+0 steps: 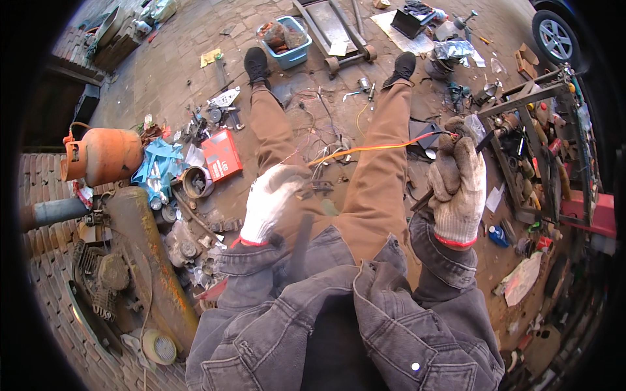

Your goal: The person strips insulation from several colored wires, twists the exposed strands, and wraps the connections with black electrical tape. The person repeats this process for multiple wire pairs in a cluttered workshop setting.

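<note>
Both of my hands wear white knit gloves with red cuffs; the right glove's fingers are dirty brown. Thin orange, yellow and red wires point(372, 148) stretch between them above my legs. My left hand point(270, 199), closed, pinches the wires at one end; its fingers are partly smeared by motion. My right hand point(456, 179) is raised and closed around their other end, where a dark, thin section runs into the fingers. A dark bar-like thing also sticks out on both sides of the right hand; I cannot tell its kind. More loose wires point(319, 120) lie between my legs.
An orange gas cylinder point(104, 155), a red box point(222, 155) and a rusty metal tank point(147, 254) stand on the left. Ahead are a blue tub point(290, 55) and a wheeled creeper point(336, 32). A metal rack point(535, 143) with tools is close by my right hand.
</note>
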Available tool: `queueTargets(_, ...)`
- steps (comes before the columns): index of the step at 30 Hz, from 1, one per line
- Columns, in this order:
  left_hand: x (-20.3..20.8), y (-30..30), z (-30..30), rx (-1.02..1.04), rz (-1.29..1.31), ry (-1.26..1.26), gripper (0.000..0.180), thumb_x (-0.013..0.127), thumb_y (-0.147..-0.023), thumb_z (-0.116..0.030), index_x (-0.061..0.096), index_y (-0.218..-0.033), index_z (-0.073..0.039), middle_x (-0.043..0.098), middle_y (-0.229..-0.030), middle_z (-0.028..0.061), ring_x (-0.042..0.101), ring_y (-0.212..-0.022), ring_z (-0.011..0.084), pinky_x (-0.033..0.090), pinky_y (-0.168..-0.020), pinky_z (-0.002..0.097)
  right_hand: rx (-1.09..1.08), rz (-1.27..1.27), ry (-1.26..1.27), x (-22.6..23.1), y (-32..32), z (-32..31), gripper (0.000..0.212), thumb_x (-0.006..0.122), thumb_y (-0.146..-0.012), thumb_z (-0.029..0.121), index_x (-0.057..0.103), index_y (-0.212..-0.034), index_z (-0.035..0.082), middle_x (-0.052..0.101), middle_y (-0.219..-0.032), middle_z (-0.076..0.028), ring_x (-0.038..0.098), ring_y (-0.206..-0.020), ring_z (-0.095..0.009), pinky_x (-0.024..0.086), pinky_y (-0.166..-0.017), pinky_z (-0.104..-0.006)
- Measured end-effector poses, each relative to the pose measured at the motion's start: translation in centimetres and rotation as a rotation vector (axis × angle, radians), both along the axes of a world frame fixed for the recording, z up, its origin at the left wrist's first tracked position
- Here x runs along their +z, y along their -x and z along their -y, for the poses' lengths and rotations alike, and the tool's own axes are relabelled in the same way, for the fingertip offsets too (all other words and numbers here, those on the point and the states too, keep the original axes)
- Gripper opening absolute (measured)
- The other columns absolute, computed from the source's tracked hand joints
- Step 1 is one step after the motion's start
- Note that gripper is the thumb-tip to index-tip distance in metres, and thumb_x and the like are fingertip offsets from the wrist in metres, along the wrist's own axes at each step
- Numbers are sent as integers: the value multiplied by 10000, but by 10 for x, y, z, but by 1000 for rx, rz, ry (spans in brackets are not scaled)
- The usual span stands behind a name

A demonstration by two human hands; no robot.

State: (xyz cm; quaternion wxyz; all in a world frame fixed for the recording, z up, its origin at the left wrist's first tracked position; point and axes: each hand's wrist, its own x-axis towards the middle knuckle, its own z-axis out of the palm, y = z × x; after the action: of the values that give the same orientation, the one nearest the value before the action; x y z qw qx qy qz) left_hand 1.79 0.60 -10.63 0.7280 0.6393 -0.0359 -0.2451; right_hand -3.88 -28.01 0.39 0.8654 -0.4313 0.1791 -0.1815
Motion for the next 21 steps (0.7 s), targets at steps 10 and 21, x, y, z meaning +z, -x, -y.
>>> queueTargets(10,7,5,8,284,-423,484,285,612,-1010,-170,604,-1210,33,690,-1005,113,629,-722,130,471,-571,230,626,-268,448,-61,-12,-72,508,731,-879,222,579,-1297,-23,671,-1186,-121,643,-1009,-172,520,-872,-304)
queueTargets(21,42,13,17,246,-309,583,408,558,-1026,-176,489,-1378,19,641,-1190,111,663,-974,202,552,-823,326,736,-292,504,-66,-3,-76,248,611,-988,112,630,-1182,-41,711,-950,-52,642,-817,-85,521,-741,-249)
